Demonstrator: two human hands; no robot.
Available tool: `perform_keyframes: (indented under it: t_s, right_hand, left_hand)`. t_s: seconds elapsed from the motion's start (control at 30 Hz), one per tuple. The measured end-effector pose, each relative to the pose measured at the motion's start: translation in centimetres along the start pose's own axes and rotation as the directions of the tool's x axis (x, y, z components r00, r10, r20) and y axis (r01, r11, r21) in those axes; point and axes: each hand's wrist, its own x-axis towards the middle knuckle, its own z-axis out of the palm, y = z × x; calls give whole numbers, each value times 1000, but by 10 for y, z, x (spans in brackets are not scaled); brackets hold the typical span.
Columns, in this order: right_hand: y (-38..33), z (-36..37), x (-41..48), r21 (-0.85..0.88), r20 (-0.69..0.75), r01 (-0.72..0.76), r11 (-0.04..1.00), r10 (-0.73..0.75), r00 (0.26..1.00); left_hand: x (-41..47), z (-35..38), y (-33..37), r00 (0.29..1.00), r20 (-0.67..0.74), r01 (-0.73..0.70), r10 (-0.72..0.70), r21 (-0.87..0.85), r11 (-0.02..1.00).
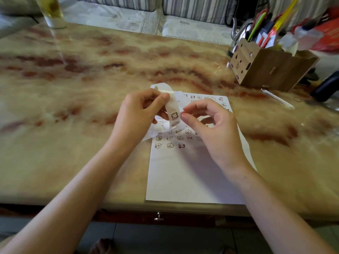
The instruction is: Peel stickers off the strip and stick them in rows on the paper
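A white sheet of paper (185,173) lies on the table with several rows of small cartoon stickers (169,138) across its upper half. Above it my left hand (139,114) pinches a curling white backing strip (172,105) between thumb and fingers. One cartoon sticker (174,116) is still on the strip, facing me. My right hand (211,125) hovers just right of the strip. Its thumb and forefinger tips sit slightly apart at the strip's edge beside that sticker, with nothing visibly between them. The strip's loose tail hangs down under my left hand.
A wooden desk organiser (266,68) full of pens and scissors stands at the back right. A dark handle (326,87) and a clear pen (277,98) lie near it. A glass bottle (51,11) stands at the back left. The table's front edge (110,208) is close to me.
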Motion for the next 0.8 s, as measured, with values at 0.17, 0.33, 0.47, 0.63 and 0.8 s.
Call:
perform_keyframes:
  t_s: [0.17, 0.33, 0.47, 0.63, 0.8]
  right_hand:
    - [-2, 4, 1, 2, 23, 28, 1000, -28, 999]
    - [-1, 4, 2, 16, -7, 17, 1000, -17, 1000]
    - [1, 4, 2, 8, -30, 26, 1000, -26, 999]
    - [3, 3, 2, -36, -33, 60, 998, -61, 998]
    - [5, 3, 2, -87, -34, 98, 991, -101, 994]
  left_hand:
    - [0, 1, 0, 1000, 23, -7, 8, -6, 1000]
    - [-1, 1, 3, 998, 64, 22, -22, -10, 1000]
    - [-3, 3, 5, 993, 102, 55, -57, 25, 998]
    - [-5, 4, 5, 992, 115, 39, -46, 61, 997]
    - [-5, 3, 3, 993, 113, 34, -41, 56, 998]
